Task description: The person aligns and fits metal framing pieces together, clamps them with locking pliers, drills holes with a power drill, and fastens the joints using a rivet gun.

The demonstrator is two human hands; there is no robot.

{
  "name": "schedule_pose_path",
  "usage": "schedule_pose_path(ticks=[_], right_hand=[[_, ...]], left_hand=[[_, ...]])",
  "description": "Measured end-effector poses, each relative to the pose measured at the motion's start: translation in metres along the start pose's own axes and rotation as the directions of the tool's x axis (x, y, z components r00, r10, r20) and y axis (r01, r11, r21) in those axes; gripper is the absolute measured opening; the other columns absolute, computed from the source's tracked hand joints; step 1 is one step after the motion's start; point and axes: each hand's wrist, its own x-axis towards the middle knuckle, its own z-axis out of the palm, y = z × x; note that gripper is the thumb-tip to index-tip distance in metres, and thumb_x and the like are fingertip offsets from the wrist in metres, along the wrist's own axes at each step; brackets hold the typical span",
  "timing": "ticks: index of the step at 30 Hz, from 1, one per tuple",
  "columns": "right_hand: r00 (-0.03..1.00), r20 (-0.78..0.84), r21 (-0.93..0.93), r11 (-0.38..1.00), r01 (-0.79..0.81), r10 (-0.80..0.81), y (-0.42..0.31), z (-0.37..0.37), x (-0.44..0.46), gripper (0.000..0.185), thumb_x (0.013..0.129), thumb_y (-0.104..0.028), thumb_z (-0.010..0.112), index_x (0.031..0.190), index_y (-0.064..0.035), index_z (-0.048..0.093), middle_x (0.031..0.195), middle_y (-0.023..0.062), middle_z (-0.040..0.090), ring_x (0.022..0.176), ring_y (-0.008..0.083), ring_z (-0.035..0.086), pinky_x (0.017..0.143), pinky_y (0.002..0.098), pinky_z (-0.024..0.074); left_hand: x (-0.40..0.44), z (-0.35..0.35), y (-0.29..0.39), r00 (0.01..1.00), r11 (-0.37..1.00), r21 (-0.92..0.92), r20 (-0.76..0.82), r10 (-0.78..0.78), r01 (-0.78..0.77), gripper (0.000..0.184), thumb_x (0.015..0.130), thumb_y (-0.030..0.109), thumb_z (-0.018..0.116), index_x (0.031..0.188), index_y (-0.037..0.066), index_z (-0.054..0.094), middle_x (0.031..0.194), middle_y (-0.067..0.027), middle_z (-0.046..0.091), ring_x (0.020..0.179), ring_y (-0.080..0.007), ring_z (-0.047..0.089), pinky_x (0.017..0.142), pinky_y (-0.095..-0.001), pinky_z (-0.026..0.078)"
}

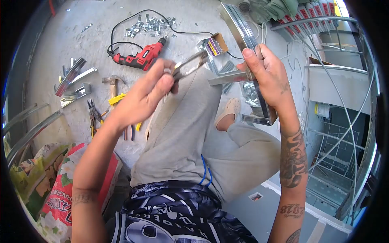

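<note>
My left hand (152, 91) is closed around the grip of a hand tool with two long metal jaws (189, 67). The jaws stand apart and point up to the right; blur hides its exact kind. In my right hand (267, 75) is a shiny metal channel profile (239, 26), held upright on my right side. My thumb lies along its upper face. A shorter metal piece (229, 77) sticks out leftward from it, near my fingers. The jaws are close to this piece but apart from it.
A red power drill (139, 56) lies on the floor with its black cord. Around it are cut metal pieces (150, 26), an open small box (214, 45), a hammer (113, 87) and snips (94, 115). Scaffold bars (350, 127) stand at right, a red floral bag (67, 182) at left.
</note>
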Motion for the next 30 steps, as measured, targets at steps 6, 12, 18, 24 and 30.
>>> schedule_pose_path(ticks=[6, 12, 18, 24, 30], right_hand=[[0.999, 0.034, -0.051, 0.999, -0.003, 0.005, -0.01, 0.0, -0.002, 0.058, 0.089, -0.057, 0.064, 0.074, -0.0051, 0.042, 0.062, 0.0036, 0.044, 0.06, 0.0135, 0.042, 0.056, 0.0312, 0.0397], [1.0, 0.023, -0.077, 0.997, -0.013, 0.015, 0.001, -0.003, 0.001, 0.06, 0.089, -0.059, 0.062, 0.074, -0.0042, 0.041, 0.068, 0.0037, 0.041, 0.063, 0.0146, 0.039, 0.058, 0.0319, 0.0379], [1.0, 0.005, -0.079, 0.997, 0.01, -0.009, -0.001, -0.002, 0.002, 0.061, 0.089, -0.059, 0.061, 0.073, -0.003, 0.042, 0.07, 0.0044, 0.04, 0.067, 0.0159, 0.039, 0.062, 0.0318, 0.0377], [0.997, -0.033, -0.082, 0.995, 0.063, -0.066, 0.004, -0.001, 0.003, 0.062, 0.087, -0.058, 0.064, 0.073, -0.0009, 0.045, 0.07, 0.0062, 0.041, 0.07, 0.0195, 0.041, 0.065, 0.0337, 0.0388], [0.997, -0.055, -0.107, 0.993, 0.053, -0.059, -0.002, -0.005, -0.001, 0.061, 0.086, -0.056, 0.066, 0.073, -0.0004, 0.045, 0.07, 0.0078, 0.043, 0.07, 0.0211, 0.043, 0.064, 0.0355, 0.0383]], left_hand=[[0.054, -0.015, -0.021, 0.996, 0.999, -0.014, 0.085, 0.033, -0.032, 0.049, 0.103, 0.047, 0.042, 0.094, 0.001, 0.058, 0.086, -0.0053, 0.059, 0.084, -0.0142, 0.052, 0.08, -0.0309, 0.043], [0.073, -0.011, -0.038, 0.986, 0.999, -0.038, 0.159, 0.044, -0.038, 0.05, 0.102, 0.048, 0.047, 0.091, 0.002, 0.062, 0.085, -0.0039, 0.06, 0.086, -0.0146, 0.053, 0.083, -0.0294, 0.042], [0.084, -0.012, -0.035, 0.911, 0.97, -0.095, 0.333, 0.244, -0.225, 0.046, 0.095, 0.041, 0.06, 0.107, -0.003, 0.066, 0.096, -0.0088, 0.067, 0.092, -0.0168, 0.058, 0.087, -0.0318, 0.045], [0.107, -0.01, -0.039, 0.826, 0.931, -0.044, 0.446, 0.343, -0.363, 0.062, 0.085, 0.051, 0.068, 0.108, -0.007, 0.063, 0.106, -0.0153, 0.066, 0.103, -0.0258, 0.061, 0.092, -0.0386, 0.044], [0.124, 0.007, -0.043, 0.754, 0.885, -0.074, 0.493, 0.434, -0.46, 0.07, 0.079, 0.057, 0.073, 0.106, -0.007, 0.065, 0.102, -0.0169, 0.067, 0.096, -0.0288, 0.062, 0.088, -0.0389, 0.046]])
